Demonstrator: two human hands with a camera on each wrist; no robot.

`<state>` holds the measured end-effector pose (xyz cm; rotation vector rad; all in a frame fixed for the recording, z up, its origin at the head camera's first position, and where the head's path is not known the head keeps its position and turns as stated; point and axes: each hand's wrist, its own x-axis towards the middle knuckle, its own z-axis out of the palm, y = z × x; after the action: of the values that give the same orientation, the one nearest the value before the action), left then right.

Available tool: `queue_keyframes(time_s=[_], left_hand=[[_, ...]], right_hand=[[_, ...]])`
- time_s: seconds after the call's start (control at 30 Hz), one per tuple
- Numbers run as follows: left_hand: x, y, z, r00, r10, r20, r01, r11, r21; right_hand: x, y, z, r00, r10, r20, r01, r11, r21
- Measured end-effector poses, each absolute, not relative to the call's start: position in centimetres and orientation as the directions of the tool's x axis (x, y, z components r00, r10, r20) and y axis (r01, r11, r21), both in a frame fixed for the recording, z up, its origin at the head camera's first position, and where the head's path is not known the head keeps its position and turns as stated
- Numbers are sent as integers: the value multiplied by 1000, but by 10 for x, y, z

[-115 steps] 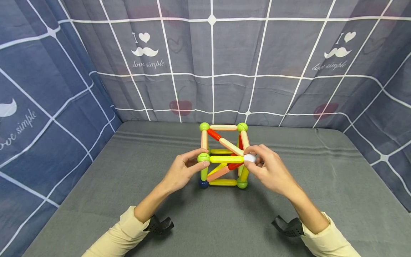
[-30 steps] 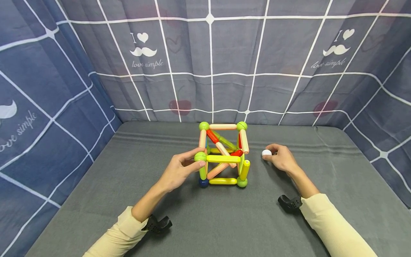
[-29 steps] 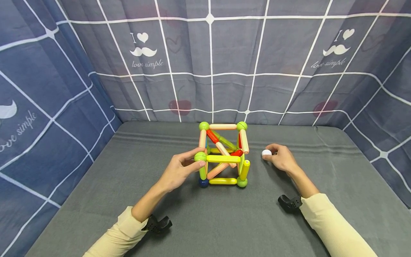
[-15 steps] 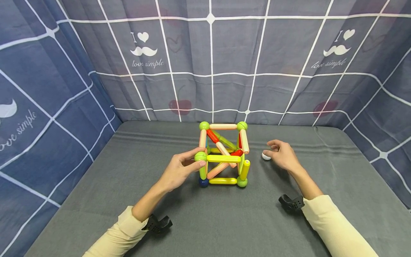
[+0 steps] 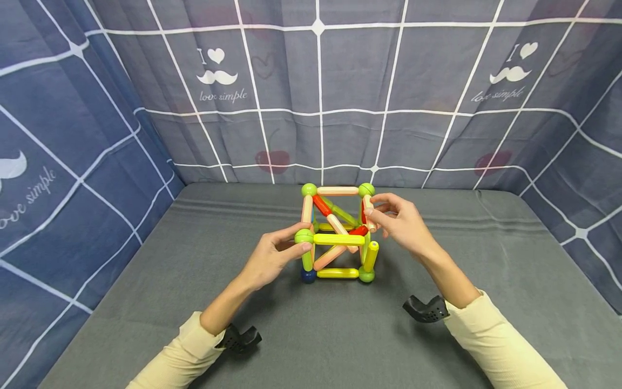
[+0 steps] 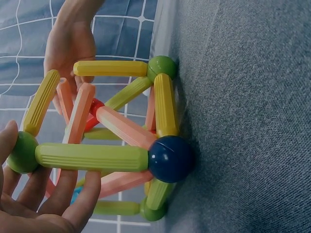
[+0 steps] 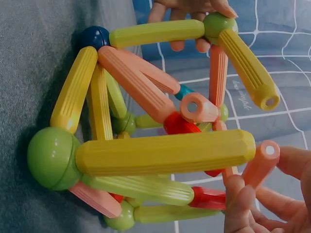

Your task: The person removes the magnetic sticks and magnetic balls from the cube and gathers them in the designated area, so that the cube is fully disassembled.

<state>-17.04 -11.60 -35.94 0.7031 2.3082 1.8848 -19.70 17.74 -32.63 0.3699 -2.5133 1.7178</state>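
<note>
Gripping on both sides, as I see it on my head cam: L hand pinches the upper near-L green ball btwn thumb & fingers, spread only as wide as the ball; R hand has thumb & fingertips closed on a pale pink stick, nr its free end, approx. no gap left. Both pieces belong to a stick-and-ball frame, roughly a cube, standing mid-table on grey cloth, btwn the two hands. Pale pink stick runs fwd from the upper far-R ball. From the held green ball a yellow top stick reaches R, its R end free. Yellow upright rises w/ a slight tilt from the lower near-R ball, top end also free, just below R hand. Dark blue ball sits at the lower near-L corner, directly under L hand's ball w/ a light green stick linking the two. Red piece + peach stick slope diag. from the upper far-L ball into the middle. Behind all that I've got a blue-grey curtain w/ white grid lines.
</note>
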Motion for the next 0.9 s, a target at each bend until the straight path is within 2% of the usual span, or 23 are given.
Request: queue_keyframes(time_s=[0.3,0.9], left_hand=[[-171,-116,-359,-895,394,210,291,156,944],[-171,-116,-359,-893,397,214,291,145,946]], right_hand=[[-197,177,-332,-970,-193,145,-188,226,-956],[-190,189,-337,-969,-211,132,-186,267,-946]])
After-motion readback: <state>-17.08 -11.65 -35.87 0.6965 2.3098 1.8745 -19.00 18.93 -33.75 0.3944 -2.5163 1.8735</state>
